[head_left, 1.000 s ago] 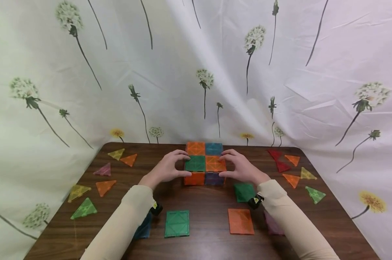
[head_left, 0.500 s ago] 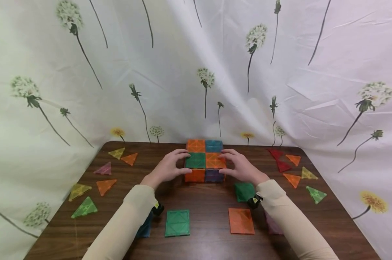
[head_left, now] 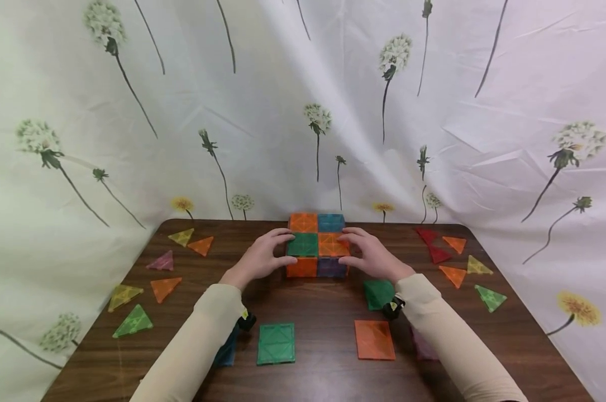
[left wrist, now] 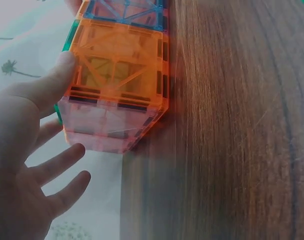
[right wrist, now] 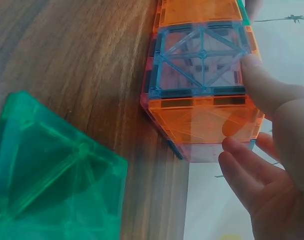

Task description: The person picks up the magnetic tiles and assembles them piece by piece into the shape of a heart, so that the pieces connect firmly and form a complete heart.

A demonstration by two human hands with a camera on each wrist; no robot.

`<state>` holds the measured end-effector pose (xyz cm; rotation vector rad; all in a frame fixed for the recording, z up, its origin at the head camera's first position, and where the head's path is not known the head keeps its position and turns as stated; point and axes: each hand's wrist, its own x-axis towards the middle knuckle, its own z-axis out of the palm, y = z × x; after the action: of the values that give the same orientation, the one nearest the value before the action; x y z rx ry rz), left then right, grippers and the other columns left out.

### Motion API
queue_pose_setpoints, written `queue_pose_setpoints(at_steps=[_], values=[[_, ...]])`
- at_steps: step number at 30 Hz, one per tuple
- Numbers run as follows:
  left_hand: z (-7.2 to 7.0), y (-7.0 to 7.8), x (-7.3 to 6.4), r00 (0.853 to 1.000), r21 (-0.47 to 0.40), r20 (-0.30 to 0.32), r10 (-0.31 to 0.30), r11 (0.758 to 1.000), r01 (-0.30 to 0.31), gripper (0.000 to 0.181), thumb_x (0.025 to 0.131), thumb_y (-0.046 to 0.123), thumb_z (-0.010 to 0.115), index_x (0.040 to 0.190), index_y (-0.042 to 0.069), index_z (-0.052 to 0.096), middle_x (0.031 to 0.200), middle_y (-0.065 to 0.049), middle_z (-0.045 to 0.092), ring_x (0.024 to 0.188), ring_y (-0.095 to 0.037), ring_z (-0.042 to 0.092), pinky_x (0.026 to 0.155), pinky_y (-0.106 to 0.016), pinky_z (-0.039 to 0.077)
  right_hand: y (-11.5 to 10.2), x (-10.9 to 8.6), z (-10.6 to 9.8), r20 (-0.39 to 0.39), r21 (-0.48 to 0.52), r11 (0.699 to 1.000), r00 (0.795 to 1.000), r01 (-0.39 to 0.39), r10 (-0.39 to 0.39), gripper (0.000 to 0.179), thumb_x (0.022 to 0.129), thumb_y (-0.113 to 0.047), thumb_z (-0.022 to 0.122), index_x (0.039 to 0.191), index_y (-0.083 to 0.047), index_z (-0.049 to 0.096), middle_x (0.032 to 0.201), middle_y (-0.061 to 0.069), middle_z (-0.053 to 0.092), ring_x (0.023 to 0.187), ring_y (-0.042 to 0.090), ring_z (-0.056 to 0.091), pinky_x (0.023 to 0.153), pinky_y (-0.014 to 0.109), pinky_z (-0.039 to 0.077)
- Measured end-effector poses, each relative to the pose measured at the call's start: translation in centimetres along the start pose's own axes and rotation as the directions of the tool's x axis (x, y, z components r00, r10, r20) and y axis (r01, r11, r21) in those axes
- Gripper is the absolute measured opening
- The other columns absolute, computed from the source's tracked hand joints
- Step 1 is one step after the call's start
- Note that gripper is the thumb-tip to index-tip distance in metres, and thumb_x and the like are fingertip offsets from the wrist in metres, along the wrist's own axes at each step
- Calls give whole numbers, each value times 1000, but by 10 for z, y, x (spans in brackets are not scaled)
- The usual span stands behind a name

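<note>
Slid slightly farther, the magnetic-tile box [head_left: 303,244] sits far on the wooden table [head_left: 323,312], by dandelion-print cloth [head_left: 272,139]; left hand [head_left: 258,258] and right hand [head_left: 375,257] touch it (fingers loosely spread); left sleeve [head_left: 187,340] overlaps blue tile [head_left: 227,353].

A dark wood-grained table [head_left: 324,335] is being enclosed on three sides by a white cloth [head_left: 262,111] printed with dandelions [head_left: 395,51]. Creases [head_left: 504,163] are being picked out by soft light, and the cloth is being tinted greenish at left, pinkish at right.
</note>
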<state>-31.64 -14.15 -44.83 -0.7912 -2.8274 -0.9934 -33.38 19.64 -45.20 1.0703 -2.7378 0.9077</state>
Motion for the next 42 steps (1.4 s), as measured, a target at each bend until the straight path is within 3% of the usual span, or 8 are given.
queue_pose_setpoints(at_steps=[6,10,14,18,27,35,38,42], values=[[0,-8,5,999,0,-40,-6,1000,6,63,98,32,77,152,8,56,163,-12,44,149,-37,42,117,-58,41,2,15,2,14,52,998,999,-31,30,53,100,-27,75,147,-7,59,163,17,41,125,32,64,101,47,56],[-1,-11,6,999,2,-40,-16,1000,17,63,100,31,75,154,8,54,165,-12,41,150,-37,40,118,-58,39,1,20,2,33,17,999,999,-36,36,54,102,-26,73,149,-6,56,165,19,38,127,33,64,103,48,55],[-6,-12,3,1000,20,-21,-10,1000,11,70,100,32,75,159,8,46,167,-15,36,152,-39,37,119,-59,36,-2,16,-8,55,-64,997,998,-35,38,59,103,-31,70,154,-7,51,164,19,38,138,34,55,111,52,48],[-16,-16,-7,999,1,-34,-6,1000,6,74,100,32,75,161,9,41,164,-16,39,143,-40,47,114,-59,43,3,1,-29,23,-93,994,998,-56,58,60,104,-35,69,155,-10,49,157,16,47,141,36,51,112,57,44],[-56,-50,-59,997,104,-81,-9,994,17,45,100,27,75,138,6,66,140,-16,65,131,-39,58,108,-61,46,51,-63,-65,-42,-185,968,985,-170,165,47,102,-26,72,142,-3,61,142,20,61,132,41,57,105,62,47],[-91,-87,-121,989,241,-23,-145,960,146,42,98,26,77,128,-2,70,131,-25,66,124,-47,60,101,-64,48,80,-122,-82,-76,-278,936,976,-216,203,36,98,-20,77,125,2,70,121,21,70,112,42,66,94,61,53],[-98,-94,-140,971,314,-10,-239,921,230,49,97,28,78,131,-5,67,134,-30,62,121,-51,59,95,-66,50,89,-140,-86,-68,-299,926,973,-231,221,37,93,-18,82,121,4,71,116,20,71,108,41,67,91,61,54],[-103,-100,-158,922,406,7,-386,844,350,59,96,34,78,134,-9,63,139,-36,56,120,-59,56,90,-71,50,97,-158,-89,-42,-325,912,967,-250,250,39,89,-16,85,118,6,72,114,21,72,109,45,66,94,66,50]])
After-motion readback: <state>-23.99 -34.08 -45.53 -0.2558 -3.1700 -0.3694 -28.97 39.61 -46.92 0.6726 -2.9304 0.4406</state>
